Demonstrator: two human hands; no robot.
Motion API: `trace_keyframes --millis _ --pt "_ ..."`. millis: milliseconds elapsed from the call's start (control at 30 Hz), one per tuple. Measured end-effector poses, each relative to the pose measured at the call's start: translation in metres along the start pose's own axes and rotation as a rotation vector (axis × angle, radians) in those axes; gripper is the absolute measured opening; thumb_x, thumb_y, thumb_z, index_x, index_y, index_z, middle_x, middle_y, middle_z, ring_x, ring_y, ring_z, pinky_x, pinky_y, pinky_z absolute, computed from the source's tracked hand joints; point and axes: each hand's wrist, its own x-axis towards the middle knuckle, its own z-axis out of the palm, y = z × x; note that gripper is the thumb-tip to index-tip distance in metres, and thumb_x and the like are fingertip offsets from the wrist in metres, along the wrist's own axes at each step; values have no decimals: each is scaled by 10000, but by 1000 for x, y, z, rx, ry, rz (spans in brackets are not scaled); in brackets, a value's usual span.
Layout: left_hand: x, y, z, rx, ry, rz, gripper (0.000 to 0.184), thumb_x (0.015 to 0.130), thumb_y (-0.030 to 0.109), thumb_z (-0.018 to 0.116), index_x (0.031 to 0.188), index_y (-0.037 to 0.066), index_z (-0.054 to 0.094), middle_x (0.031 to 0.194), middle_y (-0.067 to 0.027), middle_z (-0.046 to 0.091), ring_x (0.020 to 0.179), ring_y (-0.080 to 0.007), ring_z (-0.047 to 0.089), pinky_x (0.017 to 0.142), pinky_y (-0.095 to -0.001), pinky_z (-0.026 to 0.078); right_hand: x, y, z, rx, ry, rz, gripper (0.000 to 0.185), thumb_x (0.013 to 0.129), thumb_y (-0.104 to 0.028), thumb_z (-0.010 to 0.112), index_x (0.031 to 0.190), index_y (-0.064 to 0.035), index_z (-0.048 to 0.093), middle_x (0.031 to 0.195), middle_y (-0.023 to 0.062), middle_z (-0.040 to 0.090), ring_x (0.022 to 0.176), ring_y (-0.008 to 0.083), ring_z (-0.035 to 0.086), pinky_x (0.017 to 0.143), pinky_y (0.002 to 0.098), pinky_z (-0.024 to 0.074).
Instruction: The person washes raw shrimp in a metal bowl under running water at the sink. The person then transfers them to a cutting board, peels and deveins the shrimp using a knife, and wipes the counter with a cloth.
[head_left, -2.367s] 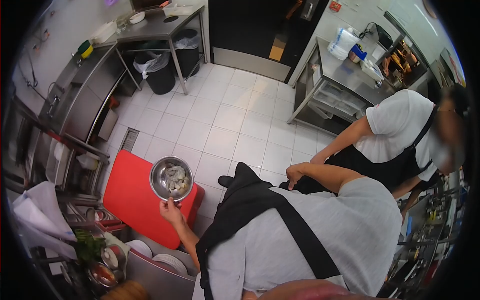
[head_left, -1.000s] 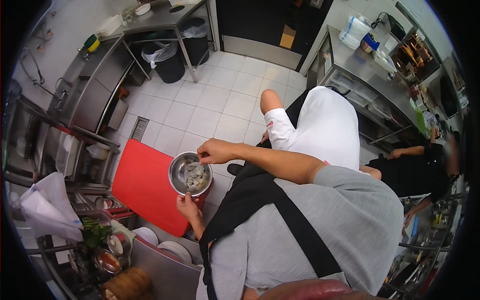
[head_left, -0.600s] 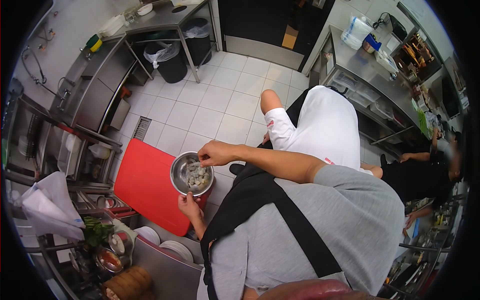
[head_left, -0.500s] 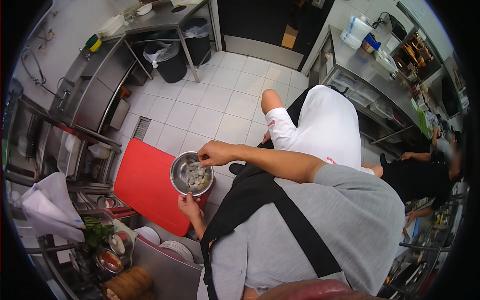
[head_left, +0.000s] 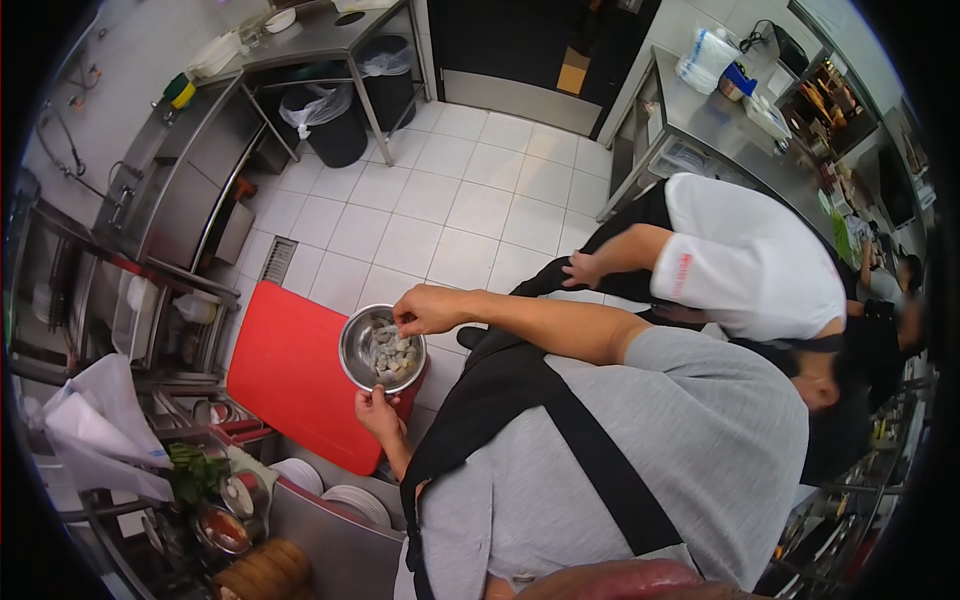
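A round steel bowl (head_left: 350, 370) holds several greyish, translucent pieces that look like raw peeled shrimp (head_left: 395, 355). My left hand (head_left: 378, 415) grips the near-left rim of the bowl, thumb on the edge. From the opposite side, my right hand (head_left: 430, 308) reaches over the rim with its fingertips pinched together at a grey shrimp piece inside. Those fingertips are partly hidden by the hand itself. Beneath the bowl lies a red flat lid or board (head_left: 295, 375).
Beside me, a person in a white shirt (head_left: 750, 260) bends over close to my right arm. Stacked white plates (head_left: 357, 503), a container of red sauce (head_left: 222, 530) and green leaves (head_left: 192, 468) sit to my left. Black bins (head_left: 335, 130) stand under a steel table.
The person in white has shifted to the right and bent lower, with an arm now reaching back. My hands and the bowl have hardly moved.
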Motion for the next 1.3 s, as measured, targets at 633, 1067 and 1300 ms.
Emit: trace_keyframes --millis 633,1067,1300 --pt "179 28 176 110 -288 -179 158 990 43 675 872 63 573 734 -56 659 584 -133 667 502 -258 554 146 119 -70 -523 -178 239 739 777 -250 858 1479 -180 637 1534 219 513 1440 447 459 1133 611 434" --pt "389 128 270 95 23 -199 127 972 47 693 904 43 586 761 -68 673 585 -143 681 521 -255 556 397 140 -288 -13 41 -121 386 894 -183 793 1238 -14 742 1199 203 709 1144 385 676 1000 451 539" --pt "527 149 245 -53 199 -151 120 976 26 682 892 46 598 747 -70 679 578 -134 668 518 -257 544 592 164 -315 43 -176 -159 374 880 -172 814 1216 -16 760 1144 182 742 1015 321 728 918 422 568"
